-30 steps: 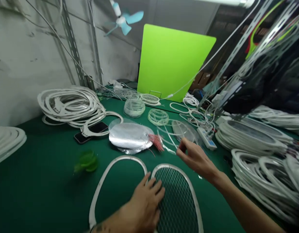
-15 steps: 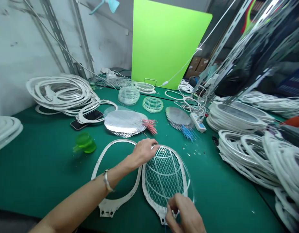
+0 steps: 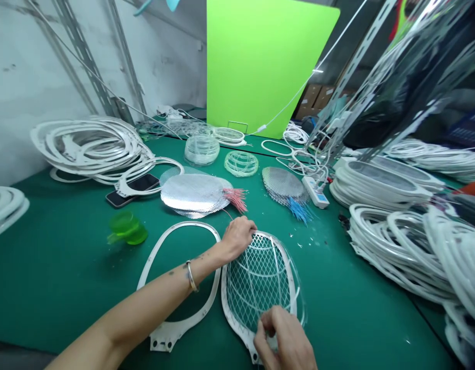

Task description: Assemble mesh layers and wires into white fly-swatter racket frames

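A white racket-shaped frame (image 3: 292, 275) with metal mesh (image 3: 241, 293) and thin clear plastic ribs over it lies on the green table. My left hand (image 3: 239, 237) is at its upper left rim, fingers bent over the edge in a closed grip. At the lower end, near the throat, my right hand (image 3: 286, 336) is closed in a pinch above the mesh; what it holds is hidden. Beside it on the left lies a bare racket-shaped frame (image 3: 154, 254), partly under my left forearm. A silver mesh stack (image 3: 195, 192) with red wires (image 3: 235, 199) sits beyond.
Mesh pieces (image 3: 284, 184) with blue wires (image 3: 298, 209) and a power strip (image 3: 315, 191) lie right of centre. Clear ribbed covers (image 3: 201, 150) stand behind. A green cup-like object (image 3: 127, 227) and phone (image 3: 143, 182) are left. Frame stacks (image 3: 94, 149) flank both sides.
My left hand has shifted slightly right along the top rim. My right hand has moved a little up and left, still pinched. The whole view has shifted slightly.
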A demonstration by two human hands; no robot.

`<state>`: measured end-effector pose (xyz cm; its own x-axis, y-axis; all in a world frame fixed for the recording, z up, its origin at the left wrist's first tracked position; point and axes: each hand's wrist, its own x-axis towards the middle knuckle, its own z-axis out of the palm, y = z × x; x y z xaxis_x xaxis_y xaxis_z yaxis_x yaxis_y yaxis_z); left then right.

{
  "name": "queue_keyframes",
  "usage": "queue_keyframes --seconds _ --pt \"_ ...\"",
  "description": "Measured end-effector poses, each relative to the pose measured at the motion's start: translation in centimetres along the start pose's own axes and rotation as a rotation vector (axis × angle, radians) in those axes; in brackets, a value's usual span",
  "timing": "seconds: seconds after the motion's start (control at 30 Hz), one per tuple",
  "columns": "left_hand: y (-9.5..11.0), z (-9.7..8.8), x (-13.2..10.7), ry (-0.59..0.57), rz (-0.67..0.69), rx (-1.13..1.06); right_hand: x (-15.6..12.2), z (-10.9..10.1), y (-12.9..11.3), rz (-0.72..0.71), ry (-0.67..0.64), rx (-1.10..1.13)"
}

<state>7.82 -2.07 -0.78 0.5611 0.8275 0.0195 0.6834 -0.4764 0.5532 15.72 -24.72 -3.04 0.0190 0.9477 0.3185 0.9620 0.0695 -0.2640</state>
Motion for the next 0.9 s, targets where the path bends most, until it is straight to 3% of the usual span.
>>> queue_keyframes --seconds 0.23,0.53,0.73,0.9 --pt "-0.2 1.1 -0.3 0.047 0.019 0.105 0.3 0.4 0.1 0.004 0.014 0.015" --pt "0.3 1.0 -0.7 0.065 0.055 0.189 0.1 0.6 0.0 0.045 -0.002 0.026" --pt "0.4 1.1 -0.9 0.086 0.071 0.247 0.1 0.4 0.6 -0.077 -0.019 0.090" --pt "0.4 1.5 -0.9 0.108 0.075 0.277 0.1 0.5 0.5 -0.003 0.017 0.102"
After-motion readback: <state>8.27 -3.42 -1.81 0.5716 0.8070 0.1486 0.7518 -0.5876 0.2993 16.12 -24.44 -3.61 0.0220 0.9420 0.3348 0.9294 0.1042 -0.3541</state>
